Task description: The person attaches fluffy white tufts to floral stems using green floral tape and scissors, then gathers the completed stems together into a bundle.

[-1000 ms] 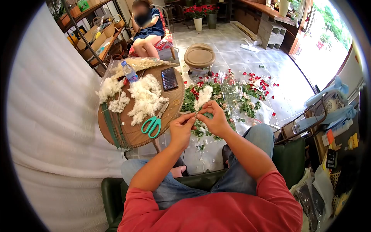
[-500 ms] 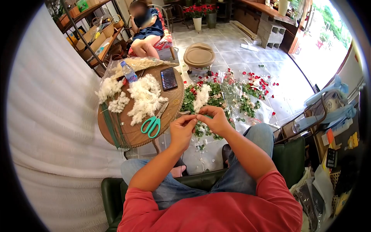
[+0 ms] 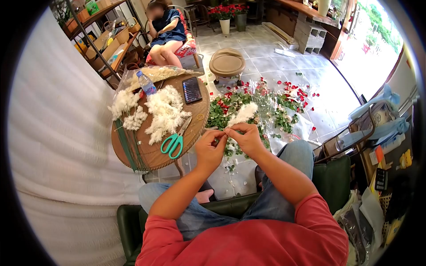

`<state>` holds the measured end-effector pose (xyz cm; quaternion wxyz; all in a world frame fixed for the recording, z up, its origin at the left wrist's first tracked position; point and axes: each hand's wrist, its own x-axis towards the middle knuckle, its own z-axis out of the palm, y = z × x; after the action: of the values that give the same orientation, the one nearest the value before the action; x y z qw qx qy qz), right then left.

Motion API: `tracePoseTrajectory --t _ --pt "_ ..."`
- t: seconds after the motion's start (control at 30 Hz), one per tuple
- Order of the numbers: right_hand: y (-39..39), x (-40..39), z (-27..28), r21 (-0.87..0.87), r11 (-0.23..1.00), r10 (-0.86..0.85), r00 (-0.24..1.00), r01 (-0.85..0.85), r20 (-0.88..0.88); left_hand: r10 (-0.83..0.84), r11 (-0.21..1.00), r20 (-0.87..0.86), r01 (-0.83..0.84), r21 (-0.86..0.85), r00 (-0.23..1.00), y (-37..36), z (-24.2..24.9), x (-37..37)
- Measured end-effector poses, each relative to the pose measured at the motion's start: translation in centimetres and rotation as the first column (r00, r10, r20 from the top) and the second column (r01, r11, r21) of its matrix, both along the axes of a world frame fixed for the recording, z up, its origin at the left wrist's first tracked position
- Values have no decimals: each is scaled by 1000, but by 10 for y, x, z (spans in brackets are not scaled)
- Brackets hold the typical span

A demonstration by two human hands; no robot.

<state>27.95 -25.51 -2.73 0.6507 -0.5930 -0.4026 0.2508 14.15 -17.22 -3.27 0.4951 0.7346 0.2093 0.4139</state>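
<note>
My left hand (image 3: 210,146) and my right hand (image 3: 246,137) meet at the fingertips over my lap, both pinched at the base of a fluffy white plume (image 3: 243,114). The plume leans up and to the right. To the left, a round wooden table (image 3: 195,133) bears white fluffy flowers (image 3: 164,113), teal-handled scissors (image 3: 173,144), a phone (image 3: 191,90), a water bottle (image 3: 146,82) and thin green stems (image 3: 126,148). Which hand bears the plume's weight is hard to tell.
Cut leaves and red petals (image 3: 288,104) litter the tiled floor beyond my hands. A round stool (image 3: 227,62) stands behind them. A seated person (image 3: 167,37) is at the back left. A white curtain (image 3: 66,133) hangs at the left.
The white plume has tilted from nearly upright towards the right. Both hands stay together at its base, with slightly shifted fingers. The seated person's head and arm have moved a little.
</note>
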Motion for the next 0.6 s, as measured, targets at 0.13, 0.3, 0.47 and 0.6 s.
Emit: tracePoseTrajectory --t 0.13,0.3,0.47,0.6 --pt "1 -3 1 -51 998 33 990 -41 -139 36 996 -118 -26 84 992 3 -6 0" --pt "9 -4 -15 166 985 72 985 -46 -155 -142 946 21 142 -291 990 6 -5 2" --pt "1 -1 -3 34 993 118 967 -113 -227 -273 893 15 259 -369 962 9 11 -4" --pt "8 8 -28 68 993 102 987 -94 -126 -128 989 -95 120 -88 987 2 13 -1"
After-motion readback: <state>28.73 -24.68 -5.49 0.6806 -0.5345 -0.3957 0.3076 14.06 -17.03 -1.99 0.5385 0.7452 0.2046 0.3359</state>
